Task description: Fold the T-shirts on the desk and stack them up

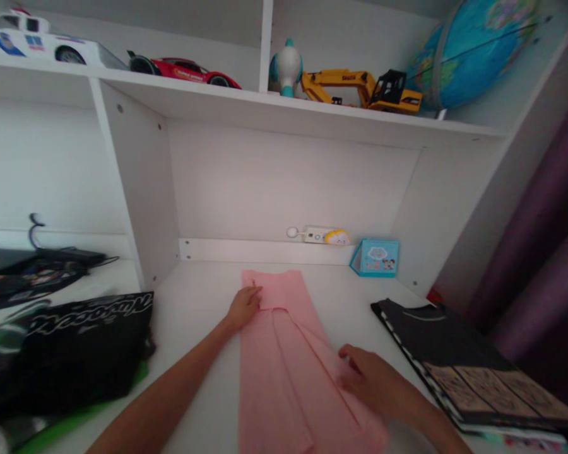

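A pink shirt (284,366) lies lengthwise on the white desk, its long sides folded in toward the middle. The neckline opening shows near its upper part. My left hand (246,307) rests on the upper left of the shirt, fingers stretched out over the cloth. At the shirt's right folded edge is my right hand (372,383), with its fingers bent and apart. Slight blur hides whether those fingertips press on the cloth. The shirt's lower end runs out of view.
Folded dark clothes (454,353) are stacked on the right. A heap of black and green clothing (85,353) lies on the left. At the back stand a blue desk calendar (380,257) and a power strip (315,235). Toys and a globe (478,53) sit on the shelf (208,94) above.
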A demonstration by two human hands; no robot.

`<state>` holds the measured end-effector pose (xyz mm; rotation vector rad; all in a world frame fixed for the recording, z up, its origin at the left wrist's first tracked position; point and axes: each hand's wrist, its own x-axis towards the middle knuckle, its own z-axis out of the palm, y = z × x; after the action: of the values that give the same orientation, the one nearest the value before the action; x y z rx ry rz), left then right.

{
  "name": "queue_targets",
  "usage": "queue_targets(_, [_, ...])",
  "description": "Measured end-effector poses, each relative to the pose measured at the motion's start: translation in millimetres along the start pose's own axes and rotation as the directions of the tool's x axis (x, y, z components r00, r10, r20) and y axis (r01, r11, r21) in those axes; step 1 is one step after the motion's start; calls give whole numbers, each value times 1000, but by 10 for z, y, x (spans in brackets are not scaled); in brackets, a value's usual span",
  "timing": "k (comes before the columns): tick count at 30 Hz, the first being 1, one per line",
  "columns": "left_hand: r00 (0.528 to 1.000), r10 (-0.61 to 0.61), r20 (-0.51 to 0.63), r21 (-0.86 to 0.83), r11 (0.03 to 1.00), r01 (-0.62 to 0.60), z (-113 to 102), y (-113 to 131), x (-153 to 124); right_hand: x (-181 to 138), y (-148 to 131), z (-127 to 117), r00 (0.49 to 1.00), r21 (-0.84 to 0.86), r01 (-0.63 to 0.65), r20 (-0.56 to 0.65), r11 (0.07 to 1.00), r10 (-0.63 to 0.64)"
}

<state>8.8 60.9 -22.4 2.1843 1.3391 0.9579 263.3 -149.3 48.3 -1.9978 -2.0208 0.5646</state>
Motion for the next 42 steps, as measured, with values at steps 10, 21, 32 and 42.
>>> queue_targets(10, [1000, -15, 13, 34, 999, 14, -14, 31, -59, -396, -406, 223, 948, 24, 307, 78, 952, -308])
queue_targets(21, [988, -150, -39, -95, 985, 146, -75, -45, 243, -196, -114, 464, 917, -88, 398, 9, 913, -399])
queue_targets(32, [986, -140, 87, -6, 990, 142, -38, 81, 563, -37, 60, 945, 902, -228, 428, 46, 875, -429])
queue_targets(42, [997, -73, 29, 365, 929, 58, -94, 388, 396, -82, 92, 1337, 860, -433, 315, -246, 845, -447])
